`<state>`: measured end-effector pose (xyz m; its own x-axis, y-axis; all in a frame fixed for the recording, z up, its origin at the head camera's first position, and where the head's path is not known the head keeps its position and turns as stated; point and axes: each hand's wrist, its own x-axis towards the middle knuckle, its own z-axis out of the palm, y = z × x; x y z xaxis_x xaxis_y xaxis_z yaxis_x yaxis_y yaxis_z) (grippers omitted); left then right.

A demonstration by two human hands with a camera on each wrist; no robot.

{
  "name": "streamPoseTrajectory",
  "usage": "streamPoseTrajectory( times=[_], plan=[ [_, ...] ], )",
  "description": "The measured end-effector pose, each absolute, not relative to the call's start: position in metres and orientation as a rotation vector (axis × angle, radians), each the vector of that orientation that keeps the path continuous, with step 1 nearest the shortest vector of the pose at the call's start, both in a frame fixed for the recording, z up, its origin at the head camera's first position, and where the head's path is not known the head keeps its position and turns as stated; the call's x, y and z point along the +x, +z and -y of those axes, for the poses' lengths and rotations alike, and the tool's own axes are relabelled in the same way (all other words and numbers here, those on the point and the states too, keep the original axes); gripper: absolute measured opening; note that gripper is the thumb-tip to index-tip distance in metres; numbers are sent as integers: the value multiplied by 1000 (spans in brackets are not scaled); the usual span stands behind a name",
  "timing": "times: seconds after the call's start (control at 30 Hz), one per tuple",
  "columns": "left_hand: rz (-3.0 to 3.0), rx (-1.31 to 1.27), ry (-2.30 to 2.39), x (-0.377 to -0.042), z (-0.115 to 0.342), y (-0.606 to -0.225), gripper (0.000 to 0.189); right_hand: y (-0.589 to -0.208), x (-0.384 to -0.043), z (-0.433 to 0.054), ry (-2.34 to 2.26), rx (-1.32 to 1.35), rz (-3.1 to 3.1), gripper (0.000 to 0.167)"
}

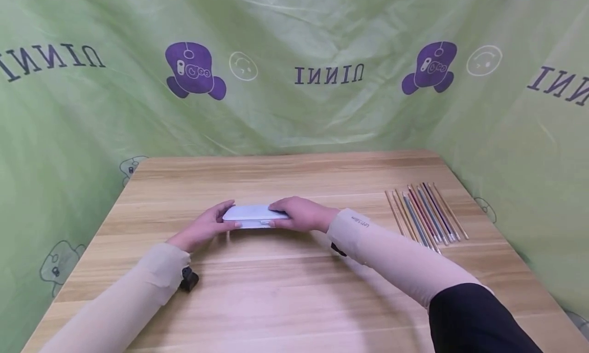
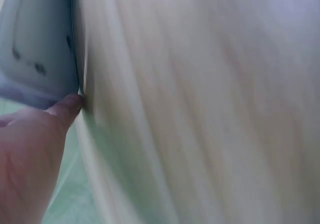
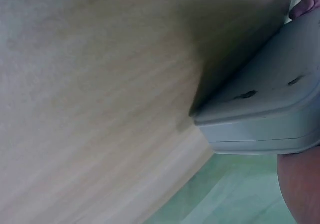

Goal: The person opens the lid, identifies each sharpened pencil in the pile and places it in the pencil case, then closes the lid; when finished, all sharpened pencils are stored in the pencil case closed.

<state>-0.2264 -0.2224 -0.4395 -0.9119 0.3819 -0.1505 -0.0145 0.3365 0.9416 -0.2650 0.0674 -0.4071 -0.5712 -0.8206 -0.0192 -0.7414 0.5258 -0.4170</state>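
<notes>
A pale blue pencil case [image 1: 250,211] with rounded corners is held level between both hands near the middle of the table. My left hand [image 1: 205,226] grips its left end, thumb along the front edge and fingers behind. Around the right end curls my right hand [image 1: 304,214], its thumb at the front beside a small clasp and its fingers over the lid. In the left wrist view, a fingertip presses the corner of the case [image 2: 42,43]. Dark marks show on the face of the case [image 3: 265,98] in the right wrist view, and its shadow falls on the wood.
Several pencils [image 1: 423,213] in different colours lie side by side at the right of the wooden table [image 1: 276,174]. Green printed cloth [image 1: 294,117] hangs around the back and sides. Small black cameras [image 1: 188,279] sit under the wrists.
</notes>
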Motion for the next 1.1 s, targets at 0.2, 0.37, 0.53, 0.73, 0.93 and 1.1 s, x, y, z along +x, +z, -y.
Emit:
streamPoseTrajectory(
  times=[0.2,0.37,0.53,0.73,0.93,1.1],
  plan=[
    [-2281,285,1590,-228,220,-437,89,-407,-267,-66,-554,-1349,-2535,40],
    [-2303,280,1521,-227,221,-433,92,-410,-268,-65,-481,-1399,-2529,46],
    [-2350,293,1449,-229,222,-427,90,-406,-268,-63,-459,-1419,-2534,39],
    [-2354,323,1397,-234,223,-421,97,-396,-275,-62,-520,-1330,-2488,37],
    [-2492,330,1246,-232,219,-429,120,-384,-290,-66,-606,-1249,-2461,40],
    [-2537,377,1234,-228,211,-439,129,-379,-300,-69,-494,-1255,-2624,40]
  ],
)
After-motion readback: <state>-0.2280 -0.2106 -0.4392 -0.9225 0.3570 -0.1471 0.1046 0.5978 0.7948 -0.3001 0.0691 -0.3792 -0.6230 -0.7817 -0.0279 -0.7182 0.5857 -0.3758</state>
